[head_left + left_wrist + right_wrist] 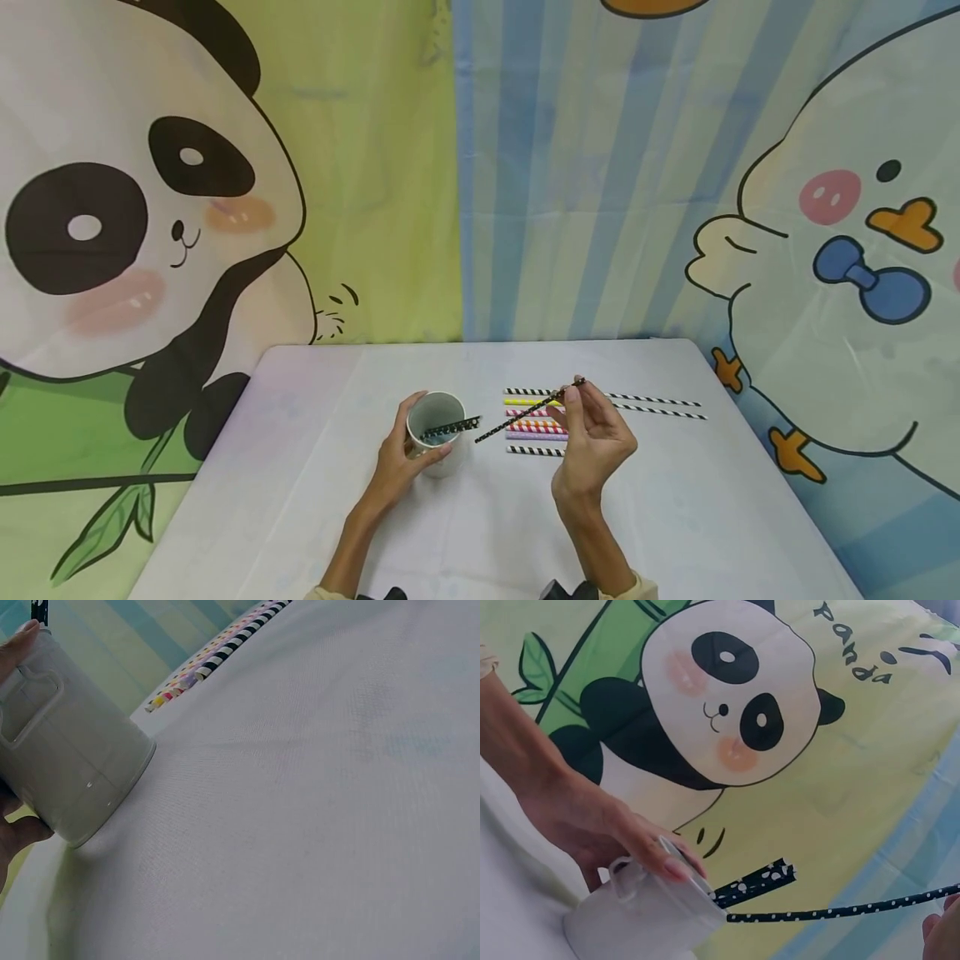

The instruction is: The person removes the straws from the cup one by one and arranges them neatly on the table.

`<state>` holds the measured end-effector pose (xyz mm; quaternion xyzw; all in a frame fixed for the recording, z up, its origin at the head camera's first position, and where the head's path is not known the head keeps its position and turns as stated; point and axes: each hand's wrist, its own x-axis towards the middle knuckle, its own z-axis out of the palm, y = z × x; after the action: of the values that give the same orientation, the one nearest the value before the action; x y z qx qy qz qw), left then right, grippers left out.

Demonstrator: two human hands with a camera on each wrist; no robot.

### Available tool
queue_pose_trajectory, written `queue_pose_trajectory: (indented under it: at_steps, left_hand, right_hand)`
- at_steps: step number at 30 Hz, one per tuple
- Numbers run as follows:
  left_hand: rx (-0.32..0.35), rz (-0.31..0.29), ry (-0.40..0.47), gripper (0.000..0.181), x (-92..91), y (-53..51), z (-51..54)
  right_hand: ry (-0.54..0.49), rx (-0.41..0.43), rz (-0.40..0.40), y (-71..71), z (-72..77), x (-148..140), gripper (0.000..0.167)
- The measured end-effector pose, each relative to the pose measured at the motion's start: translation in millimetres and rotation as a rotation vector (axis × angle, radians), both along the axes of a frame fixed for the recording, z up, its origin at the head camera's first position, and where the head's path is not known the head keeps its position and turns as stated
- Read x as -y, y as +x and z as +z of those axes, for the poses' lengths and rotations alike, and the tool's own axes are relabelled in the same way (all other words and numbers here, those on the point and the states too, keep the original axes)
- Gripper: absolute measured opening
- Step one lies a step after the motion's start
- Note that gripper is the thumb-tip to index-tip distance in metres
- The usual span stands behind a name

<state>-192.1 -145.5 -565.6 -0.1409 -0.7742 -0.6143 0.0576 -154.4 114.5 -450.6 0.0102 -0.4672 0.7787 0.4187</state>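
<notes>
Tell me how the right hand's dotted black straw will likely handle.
The dotted black straw is probably fairly stiff: it juts from the right hand with little sag. It looks light, being held up near one end. Slim and seemingly round, it might roll if set down.

The white cup [441, 407] contains black straws [450, 429] with white markings. A dotted straw [517, 417] is white on black. Striped straws [536, 451] alternate black and white. The backdrop [382, 183] is yellow-green beside blue-and-cream stripes.
</notes>
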Motion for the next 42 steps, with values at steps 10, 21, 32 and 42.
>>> queue_pose_trajectory:
  at_steps: [10,21,32,42]
  left_hand:
    - [-0.004,-0.003,0.013,0.091,-1.2,-0.3,0.1]
    - [0.007,-0.003,0.012,0.092,-1.4,-0.2,0.2]
    - [-0.001,-0.007,0.008,0.092,0.3,-0.7,-1.9]
    - [0.005,-0.001,0.005,0.092,-0.3,-0.2,-1.4]
  right_hand:
    - [-0.003,-0.019,-0.012,-6.9,-1.7,-14,0.03]
    - [0.018,-0.046,-0.059,-14.0,-0.9,-36,0.028]
    - [0.088,-0.029,-0.108,-19.6,1.1,-67,0.027]
    - [0.226,-0.007,-0.195,-26.4,3.0,-95,0.023]
